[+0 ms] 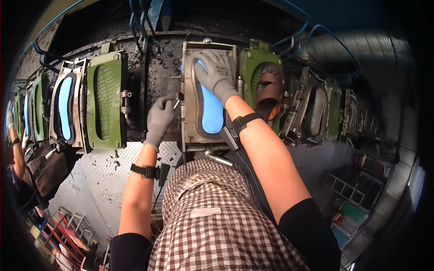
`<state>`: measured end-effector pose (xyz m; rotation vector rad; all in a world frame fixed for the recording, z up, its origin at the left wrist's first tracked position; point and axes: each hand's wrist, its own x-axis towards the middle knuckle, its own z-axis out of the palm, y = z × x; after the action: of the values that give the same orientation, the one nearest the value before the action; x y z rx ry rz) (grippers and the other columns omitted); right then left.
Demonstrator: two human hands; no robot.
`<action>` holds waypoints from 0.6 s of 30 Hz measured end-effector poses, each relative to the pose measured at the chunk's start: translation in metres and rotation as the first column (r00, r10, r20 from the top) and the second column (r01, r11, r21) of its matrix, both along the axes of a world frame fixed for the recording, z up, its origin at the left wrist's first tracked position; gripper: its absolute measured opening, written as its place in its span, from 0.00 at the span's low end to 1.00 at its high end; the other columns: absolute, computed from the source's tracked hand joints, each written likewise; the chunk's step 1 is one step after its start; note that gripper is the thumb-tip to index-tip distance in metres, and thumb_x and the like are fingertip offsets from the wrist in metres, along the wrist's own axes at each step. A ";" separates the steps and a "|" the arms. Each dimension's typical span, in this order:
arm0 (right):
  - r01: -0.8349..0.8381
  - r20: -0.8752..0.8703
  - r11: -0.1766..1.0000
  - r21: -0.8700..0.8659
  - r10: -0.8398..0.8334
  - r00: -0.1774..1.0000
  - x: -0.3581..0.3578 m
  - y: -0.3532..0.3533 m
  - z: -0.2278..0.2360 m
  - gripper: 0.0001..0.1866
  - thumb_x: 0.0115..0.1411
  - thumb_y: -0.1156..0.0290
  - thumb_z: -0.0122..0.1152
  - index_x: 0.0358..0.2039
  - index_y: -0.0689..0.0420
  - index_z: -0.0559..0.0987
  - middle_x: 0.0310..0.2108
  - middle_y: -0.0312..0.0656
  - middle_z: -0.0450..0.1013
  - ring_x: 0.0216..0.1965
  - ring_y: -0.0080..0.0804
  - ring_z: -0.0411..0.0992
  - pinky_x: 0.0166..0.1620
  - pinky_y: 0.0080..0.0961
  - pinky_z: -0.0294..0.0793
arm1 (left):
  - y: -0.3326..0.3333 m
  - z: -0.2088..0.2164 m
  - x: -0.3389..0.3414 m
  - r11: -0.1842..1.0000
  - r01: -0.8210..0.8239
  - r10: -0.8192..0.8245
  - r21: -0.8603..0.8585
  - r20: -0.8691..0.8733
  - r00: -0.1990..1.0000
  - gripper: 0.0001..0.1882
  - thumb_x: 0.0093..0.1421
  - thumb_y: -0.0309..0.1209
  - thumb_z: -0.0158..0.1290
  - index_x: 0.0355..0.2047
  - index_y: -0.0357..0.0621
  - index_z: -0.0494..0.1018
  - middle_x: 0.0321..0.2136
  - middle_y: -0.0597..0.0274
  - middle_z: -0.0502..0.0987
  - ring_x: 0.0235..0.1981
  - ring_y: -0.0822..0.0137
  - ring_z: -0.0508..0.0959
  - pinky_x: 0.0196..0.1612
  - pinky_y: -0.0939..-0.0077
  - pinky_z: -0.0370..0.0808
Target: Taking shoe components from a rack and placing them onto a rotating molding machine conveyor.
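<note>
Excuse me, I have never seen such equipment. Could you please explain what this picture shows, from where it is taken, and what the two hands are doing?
There is no robot here. A wide fisheye camera on the person's head looks down, so straight edges look bent.

Both hands wear grey gloves. The right hand rests over the upper part of a blue sole-shaped piece, which lies in a metal mould plate. The left hand is beside that plate, near a small metal rod; whether it grips the rod is unclear.

Further left stands a green mould plate with a sole-tread pattern. Similar moulds continue along both sides. Each forearm carries a black strap with a small device. At the far left, another person is partly visible.
</note>
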<state>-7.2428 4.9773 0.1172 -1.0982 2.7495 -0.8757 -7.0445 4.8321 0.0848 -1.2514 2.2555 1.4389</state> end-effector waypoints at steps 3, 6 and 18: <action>0.066 -0.035 0.911 -0.407 -0.088 0.996 0.009 0.027 0.024 0.21 0.64 0.68 0.62 0.58 0.53 0.80 0.58 0.48 0.76 0.62 0.51 0.72 0.67 0.47 0.70 | 0.057 0.058 -0.010 0.972 -0.077 -0.069 -0.222 -0.582 0.810 0.19 0.66 0.33 0.57 0.55 0.41 0.80 0.52 0.48 0.82 0.55 0.51 0.81 0.61 0.61 0.75; 0.173 -0.151 0.849 -0.499 -0.282 0.948 0.045 0.105 0.059 0.22 0.65 0.78 0.61 0.60 0.63 0.78 0.58 0.54 0.76 0.62 0.56 0.72 0.68 0.47 0.70 | 0.130 0.089 -0.049 0.950 0.234 -0.312 -0.207 -0.669 0.674 0.27 0.66 0.33 0.57 0.65 0.42 0.72 0.58 0.43 0.78 0.61 0.46 0.76 0.67 0.57 0.71; 0.975 0.941 0.161 -0.156 -0.276 0.196 0.092 0.420 0.106 0.17 0.70 0.63 0.66 0.54 0.57 0.76 0.44 0.37 0.80 0.26 0.23 0.78 0.25 0.16 0.77 | 0.398 0.106 -0.155 0.815 0.399 -0.057 0.420 -0.627 0.777 0.25 0.64 0.21 0.54 0.63 0.37 0.69 0.47 0.58 0.81 0.41 0.69 0.82 0.44 0.74 0.81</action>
<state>-7.1513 5.3972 0.2234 0.9138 1.8240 -2.1468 -7.1995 5.2299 0.1905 -0.3339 1.9564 2.3639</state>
